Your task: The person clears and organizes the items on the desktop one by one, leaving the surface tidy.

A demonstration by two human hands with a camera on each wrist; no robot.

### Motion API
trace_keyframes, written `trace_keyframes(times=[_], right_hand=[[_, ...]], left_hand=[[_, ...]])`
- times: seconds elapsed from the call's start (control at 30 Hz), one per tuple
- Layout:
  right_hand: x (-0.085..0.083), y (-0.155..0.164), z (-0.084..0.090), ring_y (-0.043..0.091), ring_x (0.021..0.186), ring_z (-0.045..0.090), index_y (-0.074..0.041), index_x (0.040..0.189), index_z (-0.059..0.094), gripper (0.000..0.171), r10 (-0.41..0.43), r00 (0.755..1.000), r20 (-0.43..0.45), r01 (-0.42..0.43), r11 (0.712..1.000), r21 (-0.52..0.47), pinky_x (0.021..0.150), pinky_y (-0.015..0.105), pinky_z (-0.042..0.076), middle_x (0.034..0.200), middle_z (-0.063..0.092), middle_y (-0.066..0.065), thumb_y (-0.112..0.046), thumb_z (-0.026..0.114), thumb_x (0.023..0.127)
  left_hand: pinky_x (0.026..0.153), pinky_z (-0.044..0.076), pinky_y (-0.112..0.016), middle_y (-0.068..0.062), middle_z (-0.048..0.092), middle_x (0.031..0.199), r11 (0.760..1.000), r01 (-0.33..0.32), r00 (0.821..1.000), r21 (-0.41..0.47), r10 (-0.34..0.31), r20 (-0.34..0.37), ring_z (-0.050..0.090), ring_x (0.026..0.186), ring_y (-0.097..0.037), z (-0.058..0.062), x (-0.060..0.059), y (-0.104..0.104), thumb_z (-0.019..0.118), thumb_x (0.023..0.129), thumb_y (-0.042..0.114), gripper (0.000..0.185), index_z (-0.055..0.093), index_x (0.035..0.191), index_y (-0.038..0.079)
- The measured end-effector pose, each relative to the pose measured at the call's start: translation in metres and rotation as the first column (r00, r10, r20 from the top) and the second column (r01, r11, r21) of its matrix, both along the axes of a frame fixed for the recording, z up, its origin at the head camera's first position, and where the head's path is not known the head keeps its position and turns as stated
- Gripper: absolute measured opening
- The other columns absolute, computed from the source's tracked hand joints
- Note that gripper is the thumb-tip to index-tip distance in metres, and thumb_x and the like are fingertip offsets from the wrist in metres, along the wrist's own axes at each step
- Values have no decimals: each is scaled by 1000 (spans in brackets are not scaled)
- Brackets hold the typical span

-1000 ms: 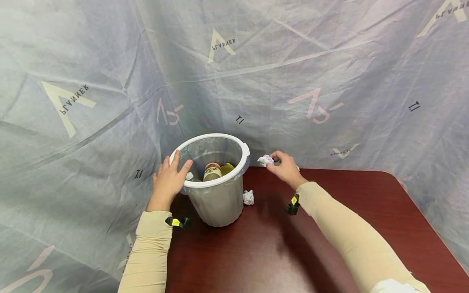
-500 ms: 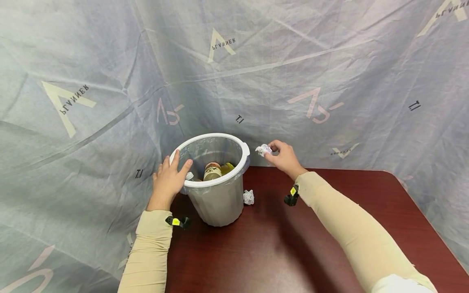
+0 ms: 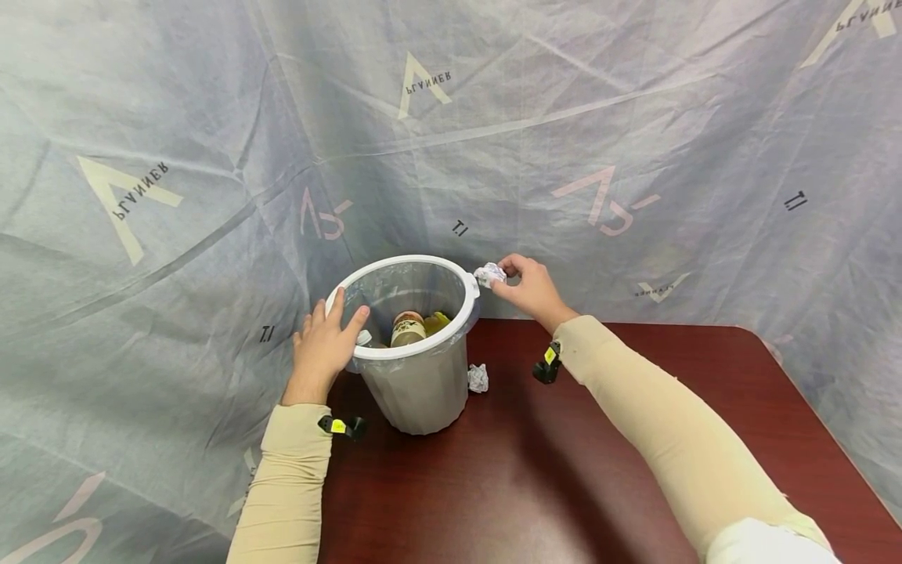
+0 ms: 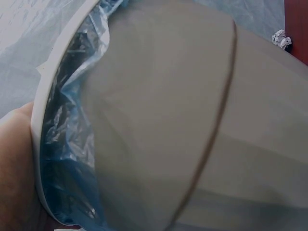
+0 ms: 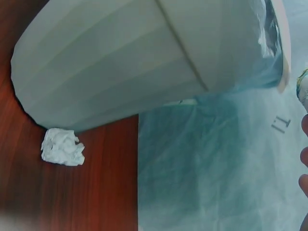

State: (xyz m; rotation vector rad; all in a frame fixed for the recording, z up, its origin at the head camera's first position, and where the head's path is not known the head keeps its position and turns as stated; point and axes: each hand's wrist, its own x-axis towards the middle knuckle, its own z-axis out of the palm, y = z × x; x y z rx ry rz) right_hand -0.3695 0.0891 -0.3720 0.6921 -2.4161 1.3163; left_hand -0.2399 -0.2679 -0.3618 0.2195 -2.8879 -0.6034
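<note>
Paper ball (image 3: 489, 274) was pinched between thumb and fingers of the right hand (image 3: 532, 291), just outside the rim (image 3: 409, 354) of the bin (image 3: 417, 399). Left hand (image 3: 324, 348) lay spread on that rim, fingers extended. Sound handling, in judgement, called for a light pinch, clearance above the rim, and steady left-hand pressure.

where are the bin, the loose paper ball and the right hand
Bin (image 3: 416, 395): head view, outer wall
Loose paper ball (image 5: 62, 147): right wrist view, its crumpled middle
Right hand (image 3: 532, 288): head view, middle of the hand
</note>
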Motion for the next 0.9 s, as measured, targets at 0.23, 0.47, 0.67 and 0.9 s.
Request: trace_keyframes(times=[0.23, 0.47, 0.67, 0.9], right_hand=[[2, -18, 9, 30, 102, 58, -11, 109, 69, 27, 37, 999, 3, -37, 999, 11, 84, 45, 47, 103, 67, 7, -28, 73, 88], [5, -38, 12, 29, 104, 57, -11, 111, 69, 28, 68, 998, -4, -68, 996, 49, 87, 46, 48, 106, 66, 7, -28, 72, 89], [8, -52, 13, 30, 102, 56, -11, 109, 68, 29, 101, 994, -43, -96, 990, 106, 86, 45, 47, 105, 64, 6, -32, 71, 89], [8, -60, 12, 30, 106, 54, -12, 116, 68, 41, 107, 992, -63, -95, 981, 169, 89, 44, 46, 110, 65, 3, -39, 76, 87]], left_hand=[[112, 9, -75, -26, 7, 167, 1000, -8, 1000, 5, 8, -8, 11, 147, -57, 1, 2, 0, 14, 93, 83, 93, 7, 165, 24], [112, 9, -75, -26, 7, 167, 1000, -7, 1000, 11, 7, -1, 10, 148, -57, 3, 3, 1, 14, 94, 82, 92, 7, 165, 24], [113, 9, -75, -25, 7, 167, 1000, -6, 1000, 15, 6, -6, 10, 148, -57, 4, 3, 2, 14, 94, 82, 92, 7, 165, 25], [112, 8, -75, -26, 6, 166, 1000, -3, 1000, 14, 3, 1, 10, 148, -57, 3, 3, 1, 14, 94, 81, 91, 6, 165, 25]])
